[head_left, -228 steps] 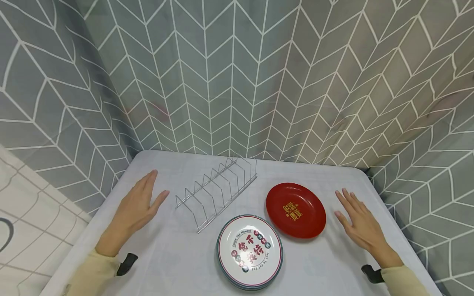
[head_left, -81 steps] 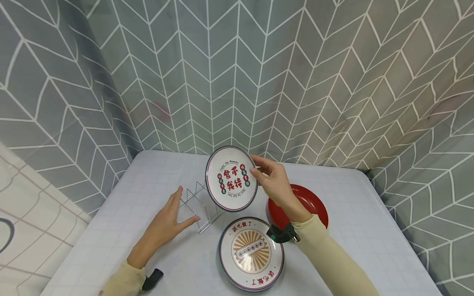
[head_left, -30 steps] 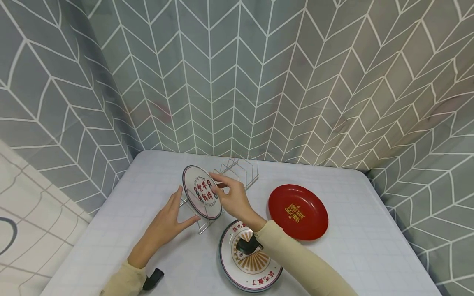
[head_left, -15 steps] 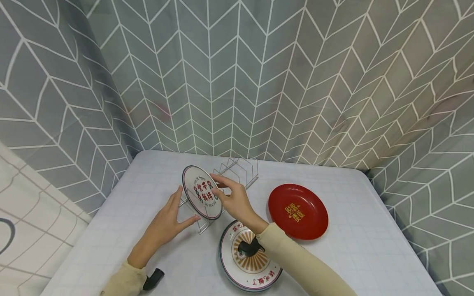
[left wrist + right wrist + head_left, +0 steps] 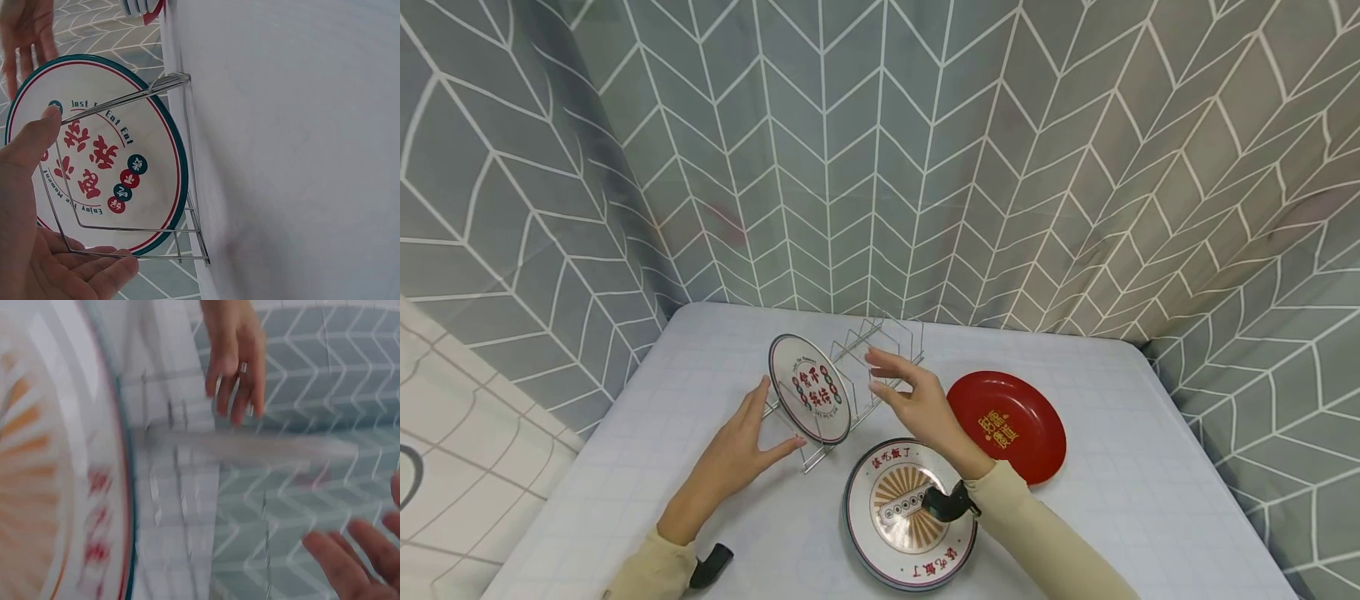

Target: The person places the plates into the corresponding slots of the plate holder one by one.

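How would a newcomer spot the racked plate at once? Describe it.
On the white-covered table, find the wire rack, left of the red dish. Toward its near end is a round white plate with a teal rim and red characters. Unlike the red dish and the stack of plates, which lie flat, it stands tilted on edge in the wires.

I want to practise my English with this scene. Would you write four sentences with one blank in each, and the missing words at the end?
1. The rack holds only ____ plate.
2. The plate with gold writing is coloured ____.
3. The right hand holds ____.
4. The hand at the rack's near end is the person's ____ one.

Missing words: one; red; nothing; left.
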Demonstrator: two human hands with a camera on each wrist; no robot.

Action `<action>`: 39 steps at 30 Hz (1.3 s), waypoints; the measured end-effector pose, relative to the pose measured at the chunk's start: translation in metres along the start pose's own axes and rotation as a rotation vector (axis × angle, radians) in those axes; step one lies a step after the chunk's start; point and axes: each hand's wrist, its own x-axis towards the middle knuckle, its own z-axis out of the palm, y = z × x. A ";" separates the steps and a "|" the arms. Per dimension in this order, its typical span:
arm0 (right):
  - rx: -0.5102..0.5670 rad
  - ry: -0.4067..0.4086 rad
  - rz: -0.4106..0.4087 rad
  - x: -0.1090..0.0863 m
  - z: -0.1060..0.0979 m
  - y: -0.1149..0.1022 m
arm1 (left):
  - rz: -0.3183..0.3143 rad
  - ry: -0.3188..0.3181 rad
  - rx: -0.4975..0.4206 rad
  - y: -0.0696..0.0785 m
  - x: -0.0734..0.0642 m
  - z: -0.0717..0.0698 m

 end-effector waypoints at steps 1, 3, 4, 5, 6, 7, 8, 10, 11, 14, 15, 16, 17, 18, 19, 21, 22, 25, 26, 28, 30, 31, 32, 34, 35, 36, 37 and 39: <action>-0.009 -0.023 -0.001 -0.004 -0.007 0.005 | 0.002 0.001 0.001 0.000 0.000 0.000; -0.038 -0.086 0.017 -0.011 -0.020 0.015 | 0.006 0.003 0.001 0.000 0.000 0.000; -0.058 -0.120 0.027 -0.015 -0.026 0.020 | 0.007 0.003 0.000 0.000 0.000 0.000; -0.075 -0.156 0.042 -0.018 -0.033 0.026 | 0.008 0.004 -0.002 0.000 0.000 -0.001; -0.093 -0.193 0.056 -0.022 -0.038 0.031 | 0.009 0.004 -0.003 0.000 0.000 0.000; -0.116 -0.228 0.072 -0.026 -0.044 0.037 | 0.008 0.003 -0.003 0.000 0.000 0.000; -0.139 -0.265 0.086 -0.030 -0.049 0.042 | 0.009 0.002 -0.004 0.000 0.000 0.000; -0.181 -0.335 0.106 -0.037 -0.057 0.053 | 0.010 0.001 -0.003 -0.001 0.000 0.000; -0.187 -0.372 0.118 -0.040 -0.061 0.058 | 0.011 0.001 -0.002 -0.001 0.000 0.000; -0.200 -0.469 0.137 -0.049 -0.068 0.068 | 0.015 0.001 0.002 -0.001 0.000 0.000; -0.205 -0.495 0.142 -0.050 -0.069 0.070 | 0.015 0.002 0.003 -0.001 0.000 0.000; -0.212 -0.519 0.142 -0.052 -0.070 0.071 | 0.014 0.002 0.004 -0.001 0.000 0.000; -0.224 -0.539 0.137 -0.052 -0.071 0.072 | 0.014 0.002 0.004 -0.001 0.000 0.000; -0.243 -0.551 0.134 -0.052 -0.071 0.071 | 0.013 0.003 0.003 -0.001 0.000 0.000; -0.264 -0.559 0.131 -0.052 -0.071 0.070 | 0.012 0.002 0.001 -0.001 0.000 0.000; -0.313 -0.570 0.116 -0.051 -0.070 0.069 | 0.010 0.001 -0.002 -0.001 0.000 0.000; -0.338 -0.573 0.111 -0.050 -0.069 0.068 | 0.009 0.000 -0.003 -0.001 0.000 0.000; -0.402 -0.576 0.099 -0.049 -0.066 0.067 | 0.009 0.000 -0.007 -0.001 0.000 0.000; -0.426 -0.576 0.093 -0.048 -0.065 0.067 | 0.011 0.001 -0.008 -0.001 0.000 0.000; -0.465 -0.575 0.084 -0.046 -0.062 0.067 | 0.013 0.004 -0.007 -0.001 0.000 0.001; -0.490 -0.573 0.082 -0.044 -0.060 0.067 | 0.014 0.007 -0.006 -0.002 0.001 0.001; -0.497 -0.571 0.080 -0.043 -0.060 0.068 | 0.013 0.008 -0.005 -0.002 0.001 0.001; -0.503 -0.570 0.084 -0.042 -0.059 0.068 | 0.012 0.008 -0.004 -0.002 0.001 0.001; -0.505 -0.570 0.087 -0.040 -0.059 0.069 | 0.007 0.007 -0.004 -0.002 0.001 0.001; -0.505 -0.569 0.088 -0.039 -0.058 0.070 | 0.005 0.006 -0.006 -0.002 0.001 0.001; -0.509 -0.568 0.092 -0.039 -0.058 0.071 | 0.004 0.004 -0.007 -0.002 0.001 0.001; -0.508 -0.565 0.089 -0.039 -0.059 0.072 | 0.003 0.003 -0.008 -0.002 0.001 0.001; -0.505 -0.558 0.085 -0.038 -0.059 0.073 | 0.000 0.003 -0.010 -0.002 0.001 0.001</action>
